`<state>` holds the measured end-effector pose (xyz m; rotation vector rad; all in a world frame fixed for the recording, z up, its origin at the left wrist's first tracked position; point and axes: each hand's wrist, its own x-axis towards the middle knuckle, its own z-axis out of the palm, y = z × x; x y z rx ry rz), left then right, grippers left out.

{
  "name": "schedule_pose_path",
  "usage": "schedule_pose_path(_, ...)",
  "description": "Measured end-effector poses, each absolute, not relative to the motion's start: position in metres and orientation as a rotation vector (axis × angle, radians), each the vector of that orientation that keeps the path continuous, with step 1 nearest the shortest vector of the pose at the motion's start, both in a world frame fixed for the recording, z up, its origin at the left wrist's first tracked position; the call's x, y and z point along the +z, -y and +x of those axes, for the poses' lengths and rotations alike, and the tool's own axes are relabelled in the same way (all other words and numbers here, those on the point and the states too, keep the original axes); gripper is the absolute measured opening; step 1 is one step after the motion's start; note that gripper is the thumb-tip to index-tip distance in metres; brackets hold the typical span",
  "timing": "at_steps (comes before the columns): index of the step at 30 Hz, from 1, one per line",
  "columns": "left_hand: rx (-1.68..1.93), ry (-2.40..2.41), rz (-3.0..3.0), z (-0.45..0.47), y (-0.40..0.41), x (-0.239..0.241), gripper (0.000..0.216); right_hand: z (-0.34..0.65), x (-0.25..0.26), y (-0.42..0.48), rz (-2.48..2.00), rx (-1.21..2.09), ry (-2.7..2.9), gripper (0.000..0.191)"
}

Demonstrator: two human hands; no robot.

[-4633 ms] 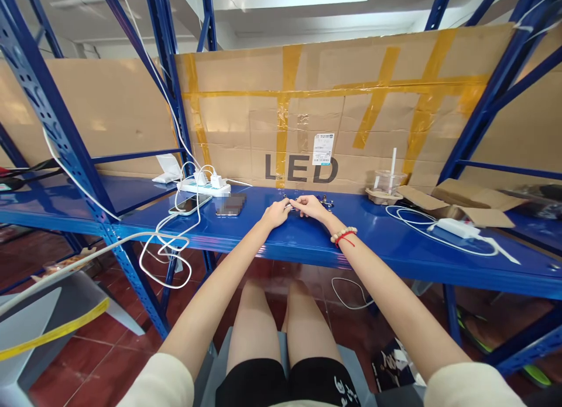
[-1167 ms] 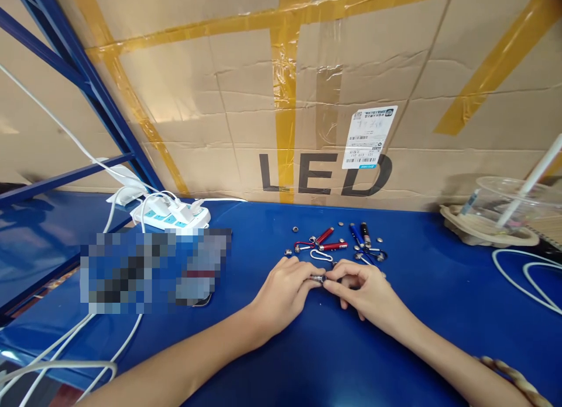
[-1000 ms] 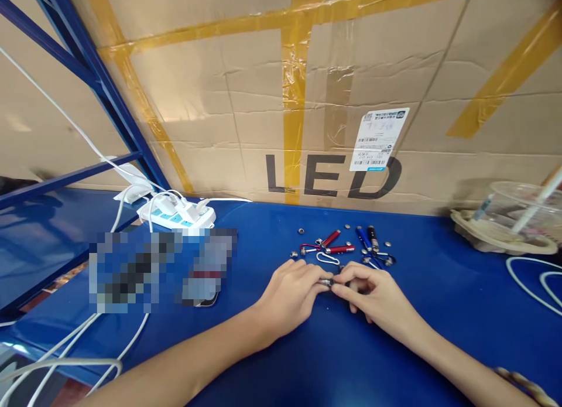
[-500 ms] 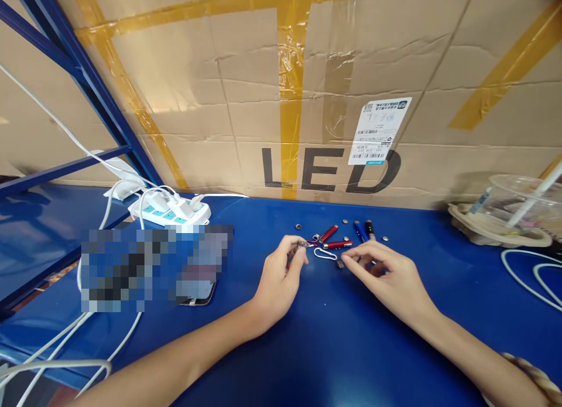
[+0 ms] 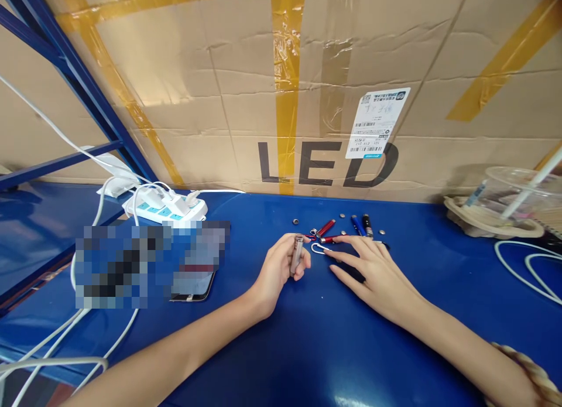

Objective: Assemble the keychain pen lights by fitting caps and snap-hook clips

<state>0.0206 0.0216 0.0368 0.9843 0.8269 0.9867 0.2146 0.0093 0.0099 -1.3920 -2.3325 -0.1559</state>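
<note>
My left hand (image 5: 281,269) is closed around a short silver metal tube (image 5: 297,255), held upright, its upper end showing above the fingers. To the right, my right hand (image 5: 373,269) is spread low over the table, its fingertips by a white carabiner clip (image 5: 317,249) and a red metal tube (image 5: 327,240); whether they touch is unclear. Behind them lie another red tube (image 5: 325,228), a blue tube (image 5: 357,225) and a black tube (image 5: 367,224). Small round metal pieces, such as a ring-like one (image 5: 295,221), lie around them. My right hand hides part of this group.
A phone (image 5: 199,285), partly pixelated, lies left beside a white power strip (image 5: 175,211) with cables. A large cardboard box (image 5: 246,102) stands behind the blue table (image 5: 281,360). At right are a clear plastic cup (image 5: 513,190) in a carton tray (image 5: 465,222) and white cable loops (image 5: 504,260).
My left hand has turned so the silver tube stands upright and shows more. My right hand has opened, its fingers spreading toward the carabiner and red tube. The view has shifted slightly.
</note>
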Motion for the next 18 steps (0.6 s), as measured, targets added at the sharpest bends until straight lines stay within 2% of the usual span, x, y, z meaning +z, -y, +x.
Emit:
schedule_pose_path(6,0.93,-0.748,0.943,0.0202,-0.0212,0.0365,0.039,0.2143,0.0098,-0.0092,-1.336,-0.104,2.326,0.025)
schedule_pose_path(13,0.917,-0.803,1.053,0.0219,-0.0193,0.0352,0.024,0.2139,0.0116,-0.0093,-1.227,-0.025,2.323,0.021)
schedule_pose_path(18,0.98,-1.006,1.219,0.0235,-0.0184,0.0299,0.031,0.2122,0.0144,-0.0082,-1.231,0.015,2.317,0.022)
